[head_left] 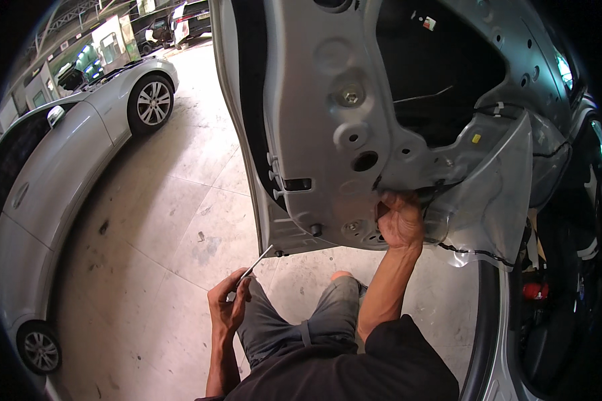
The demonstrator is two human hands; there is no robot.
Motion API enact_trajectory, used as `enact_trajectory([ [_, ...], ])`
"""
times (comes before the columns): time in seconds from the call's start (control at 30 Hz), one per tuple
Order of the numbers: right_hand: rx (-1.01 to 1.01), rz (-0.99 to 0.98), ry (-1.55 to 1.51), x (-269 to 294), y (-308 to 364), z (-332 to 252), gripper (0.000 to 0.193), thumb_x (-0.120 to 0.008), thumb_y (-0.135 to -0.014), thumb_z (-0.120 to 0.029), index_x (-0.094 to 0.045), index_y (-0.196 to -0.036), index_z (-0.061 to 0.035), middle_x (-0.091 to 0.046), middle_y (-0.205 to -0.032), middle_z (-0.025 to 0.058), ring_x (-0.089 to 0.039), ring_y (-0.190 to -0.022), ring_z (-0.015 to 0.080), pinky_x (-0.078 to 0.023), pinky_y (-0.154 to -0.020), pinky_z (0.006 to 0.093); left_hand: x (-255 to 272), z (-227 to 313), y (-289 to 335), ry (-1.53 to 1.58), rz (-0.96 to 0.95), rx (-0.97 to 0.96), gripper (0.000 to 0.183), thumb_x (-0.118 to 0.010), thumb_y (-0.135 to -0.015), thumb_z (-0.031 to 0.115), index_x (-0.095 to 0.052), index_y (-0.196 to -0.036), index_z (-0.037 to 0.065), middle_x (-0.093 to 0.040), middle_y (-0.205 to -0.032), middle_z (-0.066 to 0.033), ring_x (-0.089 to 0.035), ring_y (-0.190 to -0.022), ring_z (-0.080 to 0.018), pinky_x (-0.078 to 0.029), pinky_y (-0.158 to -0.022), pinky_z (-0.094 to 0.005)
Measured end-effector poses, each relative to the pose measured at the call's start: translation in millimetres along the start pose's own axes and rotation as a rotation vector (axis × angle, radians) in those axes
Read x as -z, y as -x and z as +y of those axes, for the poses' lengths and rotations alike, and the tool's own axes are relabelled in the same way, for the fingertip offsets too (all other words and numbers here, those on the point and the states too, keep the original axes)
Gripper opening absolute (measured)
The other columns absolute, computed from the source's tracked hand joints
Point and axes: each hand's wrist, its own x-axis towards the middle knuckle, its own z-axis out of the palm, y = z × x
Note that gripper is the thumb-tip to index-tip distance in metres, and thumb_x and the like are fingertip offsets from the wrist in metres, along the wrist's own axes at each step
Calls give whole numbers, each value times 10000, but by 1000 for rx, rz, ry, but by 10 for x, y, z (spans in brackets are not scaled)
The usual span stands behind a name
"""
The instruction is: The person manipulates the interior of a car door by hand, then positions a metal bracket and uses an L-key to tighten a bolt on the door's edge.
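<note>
A car door [308, 147] with its inner metal panel bare stands open in front of me. My right hand [401, 219] is at the lower part of this panel, beside a hole in it. Its fingers curl at the metal and are partly in shadow, so what they grip, if anything, is hidden. Low on the left, my left hand [230, 297] is closed round a thin metal rod [257, 260], tip pointing up and right toward the door's bottom corner. Clear plastic sheeting [491, 194] hangs loose from the panel to the right of my right hand.
A silver car [80, 147] is parked on the left, across the pale concrete floor [174, 220]. The door sill [486, 334] and dark car interior lie at right, with a red object [535, 290] inside. More vehicles [190, 20] stand far back.
</note>
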Motion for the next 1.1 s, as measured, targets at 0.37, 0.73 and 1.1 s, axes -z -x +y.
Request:
enact_trajectory([
  [0.37, -41, -33, -27, 43, -73, 5, 448, -728, -792, 19, -613, -1218, -56, -658, -1181, 53, -616, -1122, 214, -485, -985, 384, -12, 56, -82, 271, 56, 19, 271, -555, -1001, 157, -634, -1140, -62, -584, -695, -37, -535, -558, -98, -435, -532, -236],
  [0.73, 33, 29, -53, 65, -83, -32, 567, -714, -759, 75, -564, -1288, -65, -618, -1255, 67, -571, -1187, 257, -456, -1018, 430, -30, 513, -567, 607, 52, -121, 278, -519, -1021, 162, -599, -1175, -55, -450, -655, 27, -468, -523, -53, -412, -484, -217],
  [1.1, 67, -1, 68, 247, -75, -82, 515, -743, -813, -87, -573, -1298, -56, -611, -1297, 76, -547, -1234, 267, -395, -1084, 483, -61, 602, -809, 813, -69, -65, 283, -467, -1031, 185, -588, -1116, -57, -397, -566, 19, -361, -469, -56, -444, -460, -258],
])
